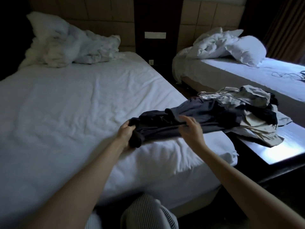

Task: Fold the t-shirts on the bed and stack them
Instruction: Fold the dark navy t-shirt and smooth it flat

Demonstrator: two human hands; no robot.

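While the left hand point(127, 134) clamped a bunched corner of the dark t-shirt point(165, 129), the right hand point(192, 129) pinched its edge just beside; limp, light cloth sagged between them over the bed point(66, 100) corner. Best taken at the shoulders, I'd judge.

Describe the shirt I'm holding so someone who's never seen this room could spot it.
Find the big white bed on the left, then its right edge, beside the glossy dark table heaped with clothes. The dark t-shirt stretches from that heap over the bed's edge, gripped by the left hand and pinched by the right hand. Unlike the loose, mostly beige pile, it alone is held.
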